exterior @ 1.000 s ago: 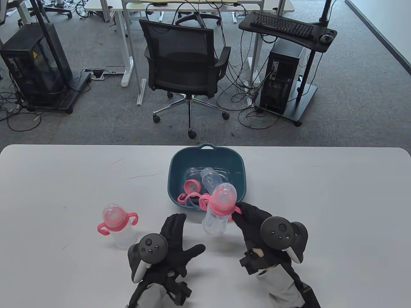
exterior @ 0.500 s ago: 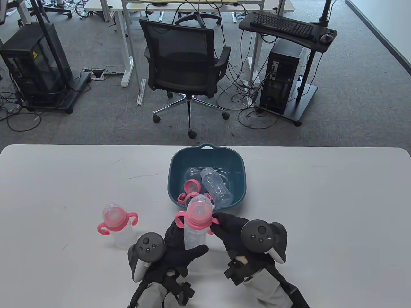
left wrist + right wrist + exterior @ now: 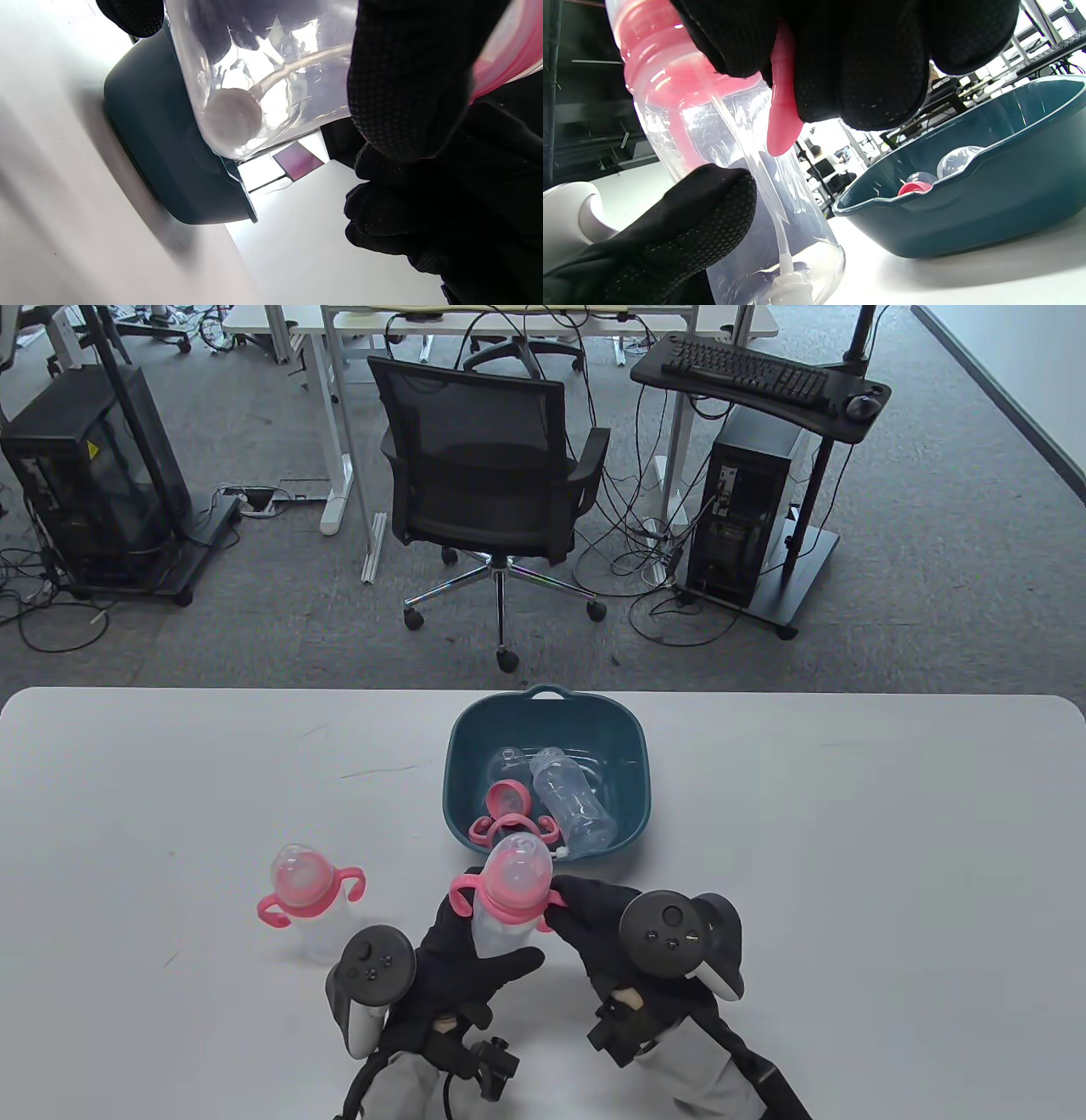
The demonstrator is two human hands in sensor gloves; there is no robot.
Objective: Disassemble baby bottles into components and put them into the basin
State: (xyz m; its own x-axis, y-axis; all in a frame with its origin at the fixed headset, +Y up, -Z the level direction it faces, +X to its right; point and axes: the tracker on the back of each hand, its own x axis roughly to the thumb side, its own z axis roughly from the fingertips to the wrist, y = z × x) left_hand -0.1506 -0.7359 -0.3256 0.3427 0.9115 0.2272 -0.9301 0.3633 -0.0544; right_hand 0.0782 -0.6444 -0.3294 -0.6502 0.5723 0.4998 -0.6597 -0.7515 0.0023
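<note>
The held bottle (image 3: 507, 899) sits upright between both hands, just in front of the basin (image 3: 629, 729) on the counter (image 3: 848, 857). The left hand (image 3: 462, 963) wraps the clear body from below, thumb across the front, gripping it. The right hand (image 3: 594, 912) pinches the pink handle (image 3: 782, 114) at the collar, fingers closed on it. A straw with a weighted end hangs inside the clear body, visible in both wrist views. A second bottle (image 3: 310, 903) stands untouched to the left, well apart from the hands. The basin already holds a clear bottle body (image 3: 573, 806), a pink ring (image 3: 507, 797) and a pink handle piece.

The likely step is unscrewing the collar. Risks, as judgements:
- Twisting by the handle alone may flex or snap it off the collar instead of turning the thread, since the handle is thin plastic
- The smooth clear body could spin in the glove if the left grip is too light
- Once the top frees, the straw may drag out and flick onto the counter
- A jerk forward could knock the basin, which lies close
</note>
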